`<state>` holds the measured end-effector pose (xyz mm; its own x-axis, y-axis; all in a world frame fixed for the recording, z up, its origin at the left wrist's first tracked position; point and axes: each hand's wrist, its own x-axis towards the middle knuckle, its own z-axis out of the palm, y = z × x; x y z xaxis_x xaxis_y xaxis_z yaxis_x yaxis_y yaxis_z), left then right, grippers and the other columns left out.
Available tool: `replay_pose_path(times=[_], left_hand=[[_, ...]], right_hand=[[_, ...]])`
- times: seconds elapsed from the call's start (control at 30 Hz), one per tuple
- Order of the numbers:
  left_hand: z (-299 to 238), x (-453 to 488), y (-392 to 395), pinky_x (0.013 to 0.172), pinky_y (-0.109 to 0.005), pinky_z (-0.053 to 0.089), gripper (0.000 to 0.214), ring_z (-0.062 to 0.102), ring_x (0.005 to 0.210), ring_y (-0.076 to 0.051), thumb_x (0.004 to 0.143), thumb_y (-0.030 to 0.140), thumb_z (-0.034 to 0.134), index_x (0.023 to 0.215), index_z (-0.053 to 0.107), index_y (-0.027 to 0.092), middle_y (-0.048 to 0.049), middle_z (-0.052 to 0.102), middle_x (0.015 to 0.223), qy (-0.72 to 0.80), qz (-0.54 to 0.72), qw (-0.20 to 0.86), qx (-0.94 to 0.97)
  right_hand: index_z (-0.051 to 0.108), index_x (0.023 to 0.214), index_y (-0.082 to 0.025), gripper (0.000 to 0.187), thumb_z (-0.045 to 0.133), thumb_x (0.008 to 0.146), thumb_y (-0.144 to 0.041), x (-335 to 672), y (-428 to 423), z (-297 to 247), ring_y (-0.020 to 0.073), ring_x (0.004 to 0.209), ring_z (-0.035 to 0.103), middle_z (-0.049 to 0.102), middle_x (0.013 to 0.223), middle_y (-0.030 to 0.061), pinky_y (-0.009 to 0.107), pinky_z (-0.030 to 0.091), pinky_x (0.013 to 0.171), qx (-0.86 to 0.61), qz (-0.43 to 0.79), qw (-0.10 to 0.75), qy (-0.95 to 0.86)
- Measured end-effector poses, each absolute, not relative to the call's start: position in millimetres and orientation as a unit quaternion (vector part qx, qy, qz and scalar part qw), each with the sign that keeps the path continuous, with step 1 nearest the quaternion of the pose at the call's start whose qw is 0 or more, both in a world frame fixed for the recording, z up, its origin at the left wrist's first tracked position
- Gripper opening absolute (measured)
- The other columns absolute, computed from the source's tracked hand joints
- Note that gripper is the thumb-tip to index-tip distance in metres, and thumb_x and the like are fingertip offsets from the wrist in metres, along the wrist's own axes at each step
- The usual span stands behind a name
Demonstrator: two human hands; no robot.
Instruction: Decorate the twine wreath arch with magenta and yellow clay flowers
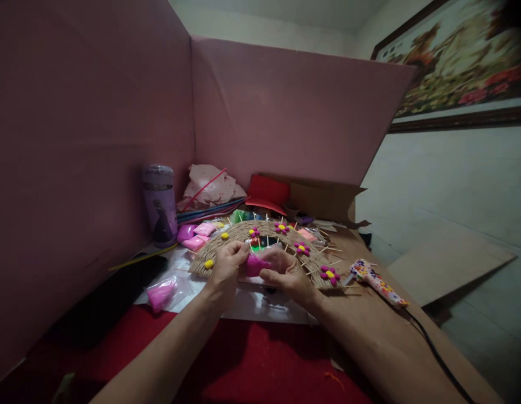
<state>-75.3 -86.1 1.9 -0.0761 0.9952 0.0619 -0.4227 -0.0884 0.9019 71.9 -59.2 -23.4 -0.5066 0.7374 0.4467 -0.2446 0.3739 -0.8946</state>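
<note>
My left hand (227,265) and my right hand (285,273) meet over a clear packet of pink clay (257,265), both with fingers pinched on it. Just behind them lies a woven straw arch (243,231) stuck with thin wooden sticks. Pink clay flowers with yellow centres (330,274) sit along the arch, and small yellow clay balls (208,264) dot its left end.
A purple cup (160,205) stands at the left by more pink clay packets (197,235) and a bag of pink clay (161,294). A patterned glue gun (376,280) with a black cord lies right. Pink cardboard walls (285,106) enclose the desk; a brown box (323,199) sits behind.
</note>
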Motion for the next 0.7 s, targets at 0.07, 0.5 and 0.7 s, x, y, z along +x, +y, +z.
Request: replay_pose_path(times=[0.07, 0.5, 0.7], left_hand=[[4.3, -77.0, -86.3, 0.041, -0.016, 0.03, 0.036, 0.034, 0.041, -0.003, 0.054, 0.033, 0.076, 0.056, 0.044, 0.016, 0.0077, 0.04, 0.048, 0.362, 0.636, 0.579, 0.359], [-4.7, -79.8, -83.5, 0.039, -0.016, 0.025, 0.035, 0.034, 0.039, -0.003, 0.055, 0.03, 0.076, 0.053, 0.044, 0.015, 0.0069, 0.04, 0.046, 0.348, 0.6, 0.616, 0.372], [-6.5, -80.6, -79.1, 0.037, -0.016, 0.022, 0.033, 0.031, 0.037, -0.002, 0.057, 0.029, 0.074, 0.056, 0.044, 0.015, 0.0074, 0.039, 0.046, 0.348, 0.625, 0.605, 0.35]], right_hand=[[0.063, 0.089, -0.022, 0.021, 0.072, 0.072, -0.031, 72.3, -59.5, -24.5, 0.0104, 0.068, 0.057, 0.062, 0.078, -0.0019, 0.023, 0.047, 0.063, -0.202, 0.517, 0.472, -0.685], [0.061, 0.088, -0.022, 0.025, 0.074, 0.069, -0.032, 70.3, -63.5, -18.3, 0.0057, 0.056, 0.05, 0.06, 0.074, -0.0032, 0.016, 0.04, 0.048, -0.17, 0.593, 0.422, -0.664], [0.058, 0.08, -0.02, 0.024, 0.074, 0.067, -0.033, 71.8, -61.2, -22.1, 0.0048, 0.05, 0.044, 0.053, 0.064, -0.0052, 0.015, 0.039, 0.045, -0.21, 0.595, 0.437, -0.641]])
